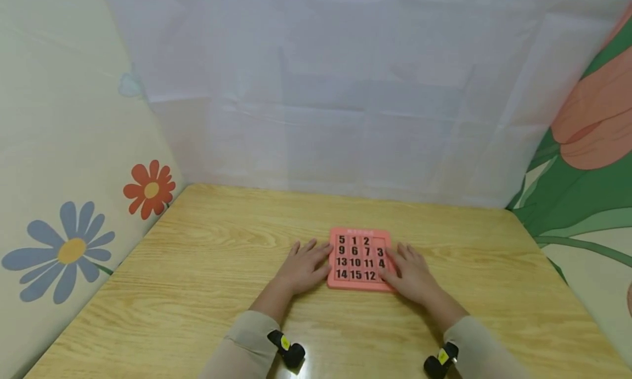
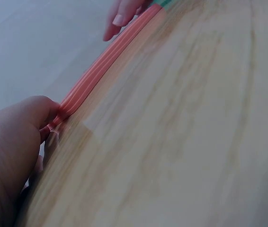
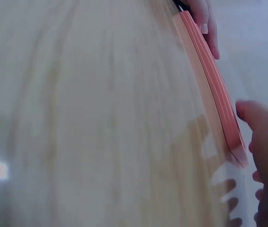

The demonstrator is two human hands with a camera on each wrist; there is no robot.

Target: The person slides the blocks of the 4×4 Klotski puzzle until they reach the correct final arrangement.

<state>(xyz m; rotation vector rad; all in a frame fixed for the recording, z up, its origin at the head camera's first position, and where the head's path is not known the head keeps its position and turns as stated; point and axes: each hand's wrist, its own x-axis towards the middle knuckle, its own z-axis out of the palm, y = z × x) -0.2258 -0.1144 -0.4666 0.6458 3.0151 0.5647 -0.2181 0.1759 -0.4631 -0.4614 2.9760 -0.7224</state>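
Note:
A pink sliding number puzzle (image 1: 360, 286) lies flat on the table, its numbered tiles facing up. The top row reads 5, 1, 2, and the slot at its right end holds no tile. My left hand (image 1: 306, 266) touches the puzzle's left edge with thumb and forefinger, fingers spread. At the right side, my right hand (image 1: 412, 275) has its thumb over the lower right tile, whose number is covered. In the right wrist view that thumb (image 3: 247, 113) hovers by the pink rim. The left wrist view shows the left thumb (image 2: 44, 111) against the puzzle's corner.
The wood-grain table (image 1: 207, 247) reaches back to a white sheet (image 1: 321, 94). Flower-printed cloths (image 1: 74, 148) hang at both sides. Each wrist carries a small black camera (image 1: 293, 354).

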